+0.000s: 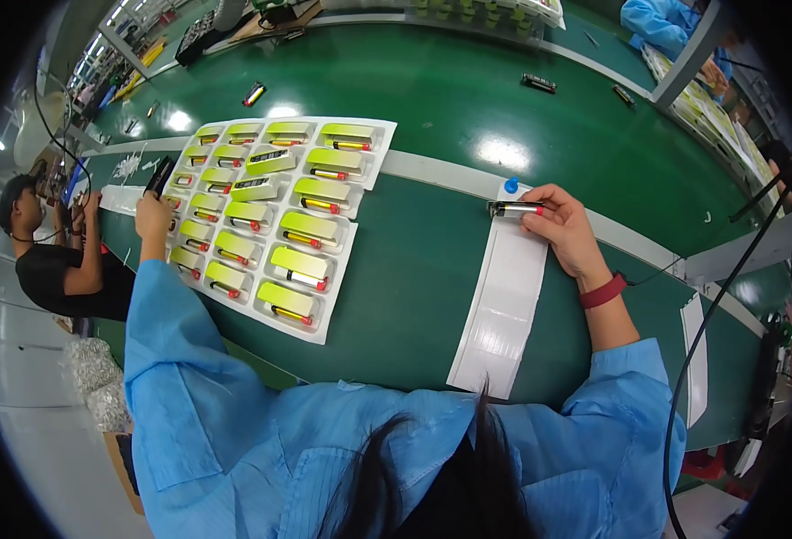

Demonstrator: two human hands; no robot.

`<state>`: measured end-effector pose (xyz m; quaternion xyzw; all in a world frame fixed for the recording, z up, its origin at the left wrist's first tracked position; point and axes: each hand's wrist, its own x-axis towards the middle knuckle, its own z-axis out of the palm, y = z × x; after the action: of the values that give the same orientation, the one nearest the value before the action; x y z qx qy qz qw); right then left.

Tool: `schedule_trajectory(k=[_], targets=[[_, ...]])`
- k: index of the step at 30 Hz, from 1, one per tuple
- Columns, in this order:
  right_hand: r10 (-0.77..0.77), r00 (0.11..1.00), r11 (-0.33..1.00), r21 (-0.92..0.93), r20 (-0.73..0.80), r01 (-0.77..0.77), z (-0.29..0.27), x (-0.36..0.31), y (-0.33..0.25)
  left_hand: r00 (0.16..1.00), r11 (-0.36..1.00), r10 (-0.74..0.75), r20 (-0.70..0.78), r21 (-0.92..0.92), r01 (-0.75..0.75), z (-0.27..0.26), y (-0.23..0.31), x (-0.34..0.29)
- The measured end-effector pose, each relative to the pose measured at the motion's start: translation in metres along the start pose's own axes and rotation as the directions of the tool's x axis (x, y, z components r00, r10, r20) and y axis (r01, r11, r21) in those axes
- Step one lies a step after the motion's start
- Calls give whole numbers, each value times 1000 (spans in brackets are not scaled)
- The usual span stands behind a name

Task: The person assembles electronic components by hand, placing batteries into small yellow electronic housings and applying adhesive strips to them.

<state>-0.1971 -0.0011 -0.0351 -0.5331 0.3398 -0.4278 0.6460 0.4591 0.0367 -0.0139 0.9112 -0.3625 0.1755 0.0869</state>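
Observation:
My right hand (562, 225) pinches a small black-and-silver pack with a red end (516, 208), perhaps batteries, over the far end of a white glossy strip (495, 310). A blue knob (511, 185) stands just beyond it. At the left edge of a white moulded tray (324, 323), my left hand (152, 216) is closed around a dark, elongated object (159, 177) whose kind I cannot make out. Each tray pocket holds a yellow-green block, most with a slim red-tipped stick beside it. Two patterned yellow-green pieces (270, 161) lie tilted across pockets.
Beyond the bench rail runs a green belt (396, 90) carrying several small dark packs (538, 83). A person in black (77, 260) works at the left; another in blue (661, 22) is at far right. A black cable (710, 314) hangs at the right, near another white strip (695, 359).

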Motion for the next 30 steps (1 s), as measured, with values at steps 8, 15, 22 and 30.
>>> schedule_trajectory(k=[8, 15, 22, 30], targets=[[23, 1000, 1000, 4, -17, -23, -11, -2, -1, 644, 237, 764, -40, -911, -337, -181, 223, -161], [-7, 997, 969, 245, -73, 24, -12, 4, 2, 554, 14, 830, -64, -991, -136, -143, 346, -300], [-16, 990, 981, 188, -138, 43, -9, 2, 2, 522, -190, 853, 22, -917, 350, -95, 367, -318], [-204, 963, 978, -88, -178, 191, 2, -1, 2, 424, -177, 889, 172, -726, 665, -89, 370, -314]])
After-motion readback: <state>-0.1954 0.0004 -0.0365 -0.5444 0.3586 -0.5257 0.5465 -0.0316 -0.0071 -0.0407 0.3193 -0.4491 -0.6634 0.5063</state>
